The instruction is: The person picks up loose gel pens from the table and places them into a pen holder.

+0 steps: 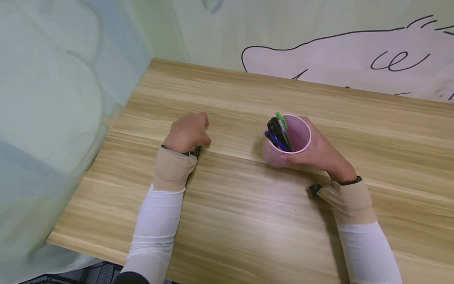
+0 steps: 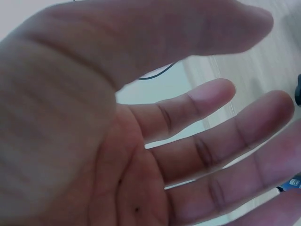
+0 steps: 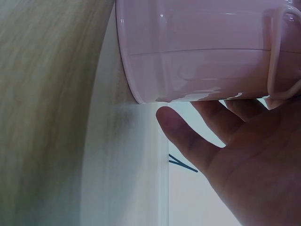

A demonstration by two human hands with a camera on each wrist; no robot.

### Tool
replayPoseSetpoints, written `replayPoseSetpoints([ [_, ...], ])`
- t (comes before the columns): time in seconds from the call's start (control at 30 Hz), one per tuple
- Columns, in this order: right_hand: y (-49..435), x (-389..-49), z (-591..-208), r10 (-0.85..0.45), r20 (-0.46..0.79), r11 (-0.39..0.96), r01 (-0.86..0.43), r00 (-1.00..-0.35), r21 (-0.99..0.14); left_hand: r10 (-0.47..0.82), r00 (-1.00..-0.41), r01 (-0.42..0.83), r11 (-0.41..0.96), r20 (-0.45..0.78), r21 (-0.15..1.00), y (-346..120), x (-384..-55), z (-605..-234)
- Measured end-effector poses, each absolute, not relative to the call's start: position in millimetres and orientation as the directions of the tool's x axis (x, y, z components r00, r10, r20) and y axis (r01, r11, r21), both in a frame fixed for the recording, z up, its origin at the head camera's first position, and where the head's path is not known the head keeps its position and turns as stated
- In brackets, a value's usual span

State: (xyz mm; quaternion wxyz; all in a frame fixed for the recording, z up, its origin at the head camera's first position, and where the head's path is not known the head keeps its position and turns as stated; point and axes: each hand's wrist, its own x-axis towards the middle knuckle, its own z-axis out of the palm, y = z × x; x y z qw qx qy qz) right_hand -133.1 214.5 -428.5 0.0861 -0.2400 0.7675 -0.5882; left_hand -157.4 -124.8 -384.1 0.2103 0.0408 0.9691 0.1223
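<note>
A pink mug (image 1: pixel 274 156) holds several pens (image 1: pixel 278 132), among them black ones, a blue one and one with a green clip. My right hand (image 1: pixel 320 152) grips the mug from the right, its thumb along the near side and fingers round the far side. In the right wrist view the mug's wall (image 3: pixel 202 52) and its handle (image 3: pixel 277 52) show close to the palm; whether the base touches the table I cannot tell. Left of the mug, my left hand (image 1: pixel 187 132) hovers low over the table. Its palm (image 2: pixel 127 179) holds nothing, and the fingers are loosely bent.
The wooden table (image 1: pixel 234 221) reaches a printed wall covering (image 1: pixel 319 59) at the back and a curtain-like sheet (image 1: pixel 53 130) on the left. Dark wrist-camera pieces (image 1: pixel 314 190) stick out at both wrists. Below the front left edge lie dark cables (image 1: pixel 103 272).
</note>
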Motion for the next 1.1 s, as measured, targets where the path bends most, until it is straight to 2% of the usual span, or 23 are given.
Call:
replayPoseSetpoints([
  [0.37,215,-134,-429,-0.480,0.167,0.165,-0.275,-0.861,-0.947,0.112,-0.908,0.020,0.974,-0.405,0.225,-125,-158,-387],
  [0.8,215,-133,-429,-0.465,0.137,0.199,-0.254,-0.875,-0.946,0.157,-0.891,0.026,0.954,-0.425,0.298,-122,-160,-395],
  [1.1,216,-135,-431,-0.477,0.159,0.193,-0.280,-0.864,-0.940,0.188,-0.891,0.041,0.940,-0.414,0.340,-124,-160,-395],
])
